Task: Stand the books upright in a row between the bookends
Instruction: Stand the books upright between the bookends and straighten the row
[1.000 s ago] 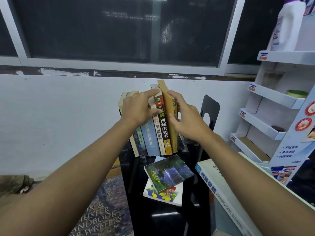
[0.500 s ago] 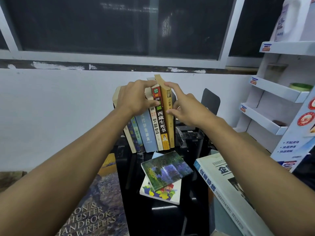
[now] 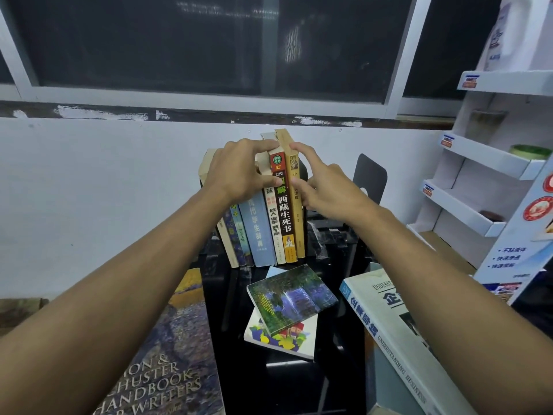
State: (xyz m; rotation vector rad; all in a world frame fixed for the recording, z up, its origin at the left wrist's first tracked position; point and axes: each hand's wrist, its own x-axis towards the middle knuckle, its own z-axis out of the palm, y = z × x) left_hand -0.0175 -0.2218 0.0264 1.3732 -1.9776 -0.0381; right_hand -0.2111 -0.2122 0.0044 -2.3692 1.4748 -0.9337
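Far left, the big writers' handbook (image 3: 167,369) lies flat, cover up, at the left edge of the glossy black table (image 3: 299,390). It's one that has yet to be stood up, I'd say.

Now the left hand (image 3: 239,172): it's draped over the row of standing books (image 3: 263,229), fingers curled onto their top edges, thumb at the spines, clamping the pack so nothing topples. The row stands at the back of the table near the wall, spines facing us, and the left-end volumes tip a touch leftward at the top. The left bookend? Hidden behind hand and books, can't make it out.

In front of the row, a green-covered paperback (image 3: 291,290) lies askew on a colourful paperback (image 3: 281,339), both flat, waiting.

Right hand (image 3: 326,190) next. It has a narrow pinch on the tan book (image 3: 296,232) at the row's right end, thumb on the spine, fingers along the outer cover. By my reading it's pressing the book against its neighbour to square it up. The black bookend (image 3: 369,178) stands apart from the row, so the hands are doing its job. Nearer us, the business textbook (image 3: 386,327) lies flat at the table's right edge.

Far right is the white display rack (image 3: 478,163). There's a white bottle (image 3: 502,34) on the top shelf and a roll of green tape (image 3: 528,151) in the tray beneath. The next tray down holds something small and dark, too small to name.
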